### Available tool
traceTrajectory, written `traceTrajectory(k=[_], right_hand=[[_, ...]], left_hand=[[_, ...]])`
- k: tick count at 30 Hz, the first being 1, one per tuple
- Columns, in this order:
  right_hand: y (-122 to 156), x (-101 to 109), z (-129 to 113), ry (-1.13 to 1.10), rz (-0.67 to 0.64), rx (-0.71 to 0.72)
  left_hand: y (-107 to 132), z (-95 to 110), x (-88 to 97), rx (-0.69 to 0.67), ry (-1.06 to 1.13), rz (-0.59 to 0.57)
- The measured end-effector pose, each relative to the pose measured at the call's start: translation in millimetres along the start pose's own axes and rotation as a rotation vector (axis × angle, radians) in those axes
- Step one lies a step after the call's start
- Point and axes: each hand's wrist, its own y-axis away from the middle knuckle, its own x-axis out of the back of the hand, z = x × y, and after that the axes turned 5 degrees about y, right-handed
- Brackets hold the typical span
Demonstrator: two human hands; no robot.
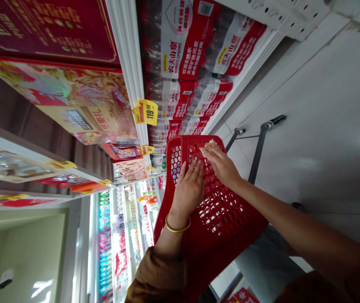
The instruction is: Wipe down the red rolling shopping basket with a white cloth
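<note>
Shopping-aisle scene, view rolled sideways, with the floor toward 3 o'clock. At centre, a red plastic shopping basket point(221, 214) with a perforated wall, seen from above and reaching toward 5 o'clock. Left hand point(188, 189): lying flat against the basket's mesh, fingers spread; grip apart, holding nothing. It wears a gold bangle point(178, 225) at the wrist, below which comes a brown patterned sleeve point(156, 273) at 7 o'clock. Right hand point(221, 165): fingers extended and close together, resting over a pale crumpled item point(210, 147) near the basket's upper rim, at about 12 o'clock from the hand's middle. The item is too small to identify, and whether the grip is clamped on it cannot be told. The two hands lie just beside each other. Shelf stock: shrink-wrapped packs of Nongfu Spring bottled water point(186, 42) at 12 o'clock, along a white shelf edge point(126, 54); a yellow price tag point(146, 112) reading 119.00 at 11 o'clock; red and gold gift boxes point(82, 101) at 10 o'clock. Also present: a dark metal rod point(258, 153) at 2 o'clock, pale floor tiles point(309, 105) at 3 o'clock, and a brightly lit display case point(104, 244) at 7 o'clock.
</note>
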Motion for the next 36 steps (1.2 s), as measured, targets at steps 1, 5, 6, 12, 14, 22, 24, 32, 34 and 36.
traceTrajectory(k=[1, 5, 6, 12, 14, 22, 24, 32, 34, 36], right_hand=[[4, 0, -1, -0.003, -0.004, 0.003], [20, 1, -3, -0.011, -0.030, 0.029], [23, 1, -3, -0.010, -0.033, 0.034], [41, 9, -9, 0.020, -0.039, 0.077], [41, 12, -13, 0.019, -0.023, 0.082], [-31, 9, -20, -0.020, 0.122, 0.046], [-40, 5, -18, -0.024, 0.056, 0.060], [-8, -5, -10, -0.031, -0.024, 0.107], [0, -5, -11, -0.033, -0.041, 0.112], [8, -4, -13, -0.036, -0.057, 0.112]], left_hand=[[0, 0, 0.1, -0.003, -0.003, 0.000], [0, 1, 0.8, -0.008, -0.032, -0.004], [0, 1, 1.0, -0.007, -0.038, -0.004], [-1, 1, 2.4, -0.012, -0.056, 0.002], [-1, 0, 2.8, -0.004, -0.054, 0.018], [0, 1, 4.5, 0.067, 0.008, 0.077], [0, 1, 3.4, 0.071, 0.055, 0.087], [3, -1, -2.4, 0.085, 0.146, 0.160], [3, 0, -2.3, 0.090, 0.163, 0.164], [3, 0, -2.1, 0.088, 0.182, 0.171]])
